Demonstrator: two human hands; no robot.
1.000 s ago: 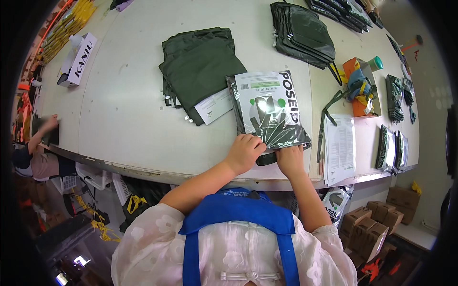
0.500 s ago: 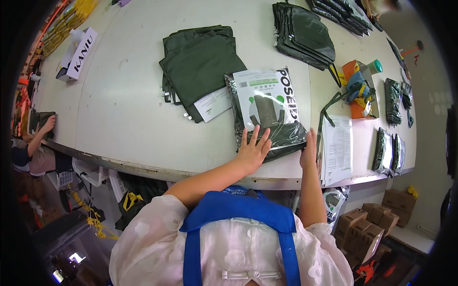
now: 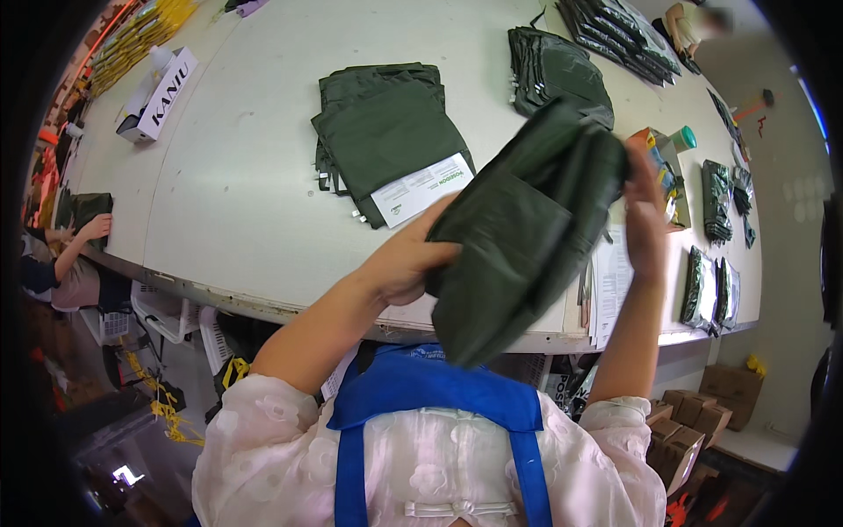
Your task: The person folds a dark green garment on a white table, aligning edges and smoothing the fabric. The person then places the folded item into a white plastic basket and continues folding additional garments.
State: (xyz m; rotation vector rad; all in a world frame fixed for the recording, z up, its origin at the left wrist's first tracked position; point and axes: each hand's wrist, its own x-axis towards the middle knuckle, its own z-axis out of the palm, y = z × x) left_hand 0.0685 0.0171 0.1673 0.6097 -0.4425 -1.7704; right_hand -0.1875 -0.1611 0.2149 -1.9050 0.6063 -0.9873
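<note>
A dark green folded fabric bundle [image 3: 518,237] is tilted up over the near edge of the table. My left hand [image 3: 406,261] is closed on its lower left side, thumb in front and the other fingers hidden behind. My right hand [image 3: 646,211] is at its upper right edge, its fingers blurred by motion; whether they grip cannot be made out. Just beyond my left hand lies a stack of folded dark green fabric pieces [image 3: 386,132], with a printed white card [image 3: 423,189] on its near corner.
More dark green folded pieces [image 3: 562,75] and plastic-wrapped packs [image 3: 615,35] lie at the far right. Paper sheets [image 3: 610,285] and an orange box [image 3: 672,180] are beside my right hand. A white box [image 3: 158,97] stands at left; another person's hand [image 3: 95,228] works near the left edge.
Both hands were flat against a plastic-wrapped pack with a printed insert on the table. That printed face no longer shows; a dark green bundle is now raised and tilted, my right hand moved rightward.
</note>
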